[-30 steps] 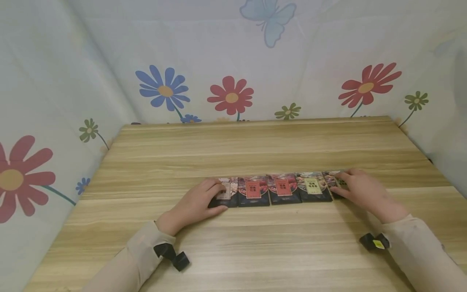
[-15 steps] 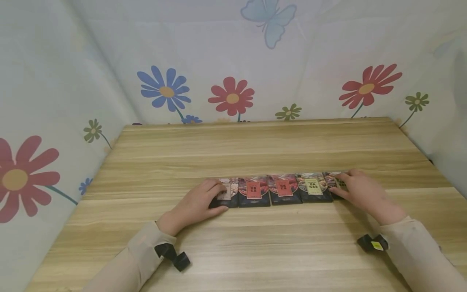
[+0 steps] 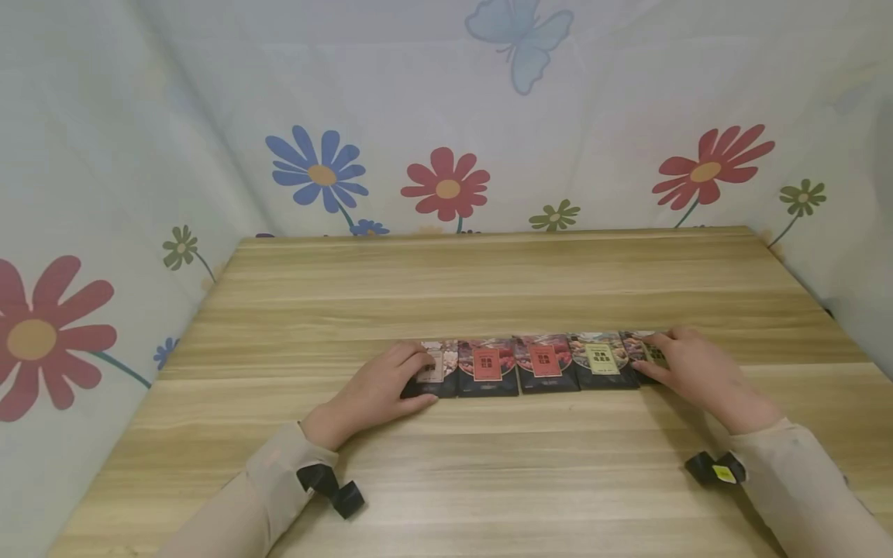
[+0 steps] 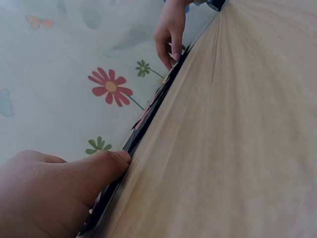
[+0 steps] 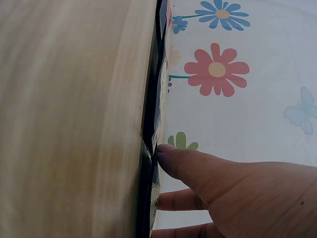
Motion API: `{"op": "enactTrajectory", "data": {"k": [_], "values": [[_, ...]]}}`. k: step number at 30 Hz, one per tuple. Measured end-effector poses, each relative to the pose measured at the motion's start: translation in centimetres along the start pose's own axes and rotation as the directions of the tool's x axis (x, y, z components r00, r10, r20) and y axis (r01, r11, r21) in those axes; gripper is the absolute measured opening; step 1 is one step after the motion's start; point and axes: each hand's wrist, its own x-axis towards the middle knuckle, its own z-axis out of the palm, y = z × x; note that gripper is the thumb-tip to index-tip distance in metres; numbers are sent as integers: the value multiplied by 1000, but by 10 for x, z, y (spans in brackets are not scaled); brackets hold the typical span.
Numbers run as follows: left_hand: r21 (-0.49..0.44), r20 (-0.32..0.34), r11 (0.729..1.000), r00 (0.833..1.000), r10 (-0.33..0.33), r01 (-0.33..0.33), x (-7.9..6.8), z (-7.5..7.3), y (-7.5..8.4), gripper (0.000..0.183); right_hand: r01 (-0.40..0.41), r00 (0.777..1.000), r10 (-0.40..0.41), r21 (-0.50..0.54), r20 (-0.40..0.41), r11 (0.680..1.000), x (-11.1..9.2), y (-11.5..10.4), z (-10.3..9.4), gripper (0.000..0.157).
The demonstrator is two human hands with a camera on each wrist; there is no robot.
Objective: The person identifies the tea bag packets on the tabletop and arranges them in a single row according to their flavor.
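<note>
Several dark tea sachets with printed fronts lie flat in a side-by-side row. My left hand (image 3: 370, 391) rests on the leftmost sachet (image 3: 445, 381), which has a pale label; its thumb (image 4: 116, 161) lies at the near edge and the fingers reach over the top, partly covering it. Two red-label sachets (image 3: 488, 381) (image 3: 547, 380) lie in the middle, followed by a green-label sachet (image 3: 603, 376). On the rightmost sachet (image 3: 631, 346), mostly covered, my right hand (image 3: 705, 380) rests with the thumb (image 5: 171, 156) and fingertips touching its face.
The row lies across the middle of a wood-grain table (image 3: 502, 473). Behind the table and along its sides hangs a white cloth (image 3: 586, 93) printed with flowers and a butterfly. A black wrist mount (image 3: 335, 492) sits below each sleeve cuff.
Both hands stay on the two end sachets, and the row keeps its arrangement. The whole head view has shifted very slightly.
</note>
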Motion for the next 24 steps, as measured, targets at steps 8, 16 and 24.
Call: {"op": "enactTrajectory", "data": {"k": [8, 16, 24], "values": [[-8, -2, 1000, 1000, 10, -10, 1, 0, 2, 51, -5, 1000, 5, -1, 3, 1000, -3, 3, 1, 54], [-4, -14, 1000, 999, 31, -31, 3, -3, 2, 50, -15, 1000, 15, 8, 10, 1000, -4, 6, -2, 55], [-4, 33, 1000, 999, 23, -23, 6, -10, 1, 50, -18, 1000, 18, 22, 7, 1000, 0, 5, -4, 54]]}}
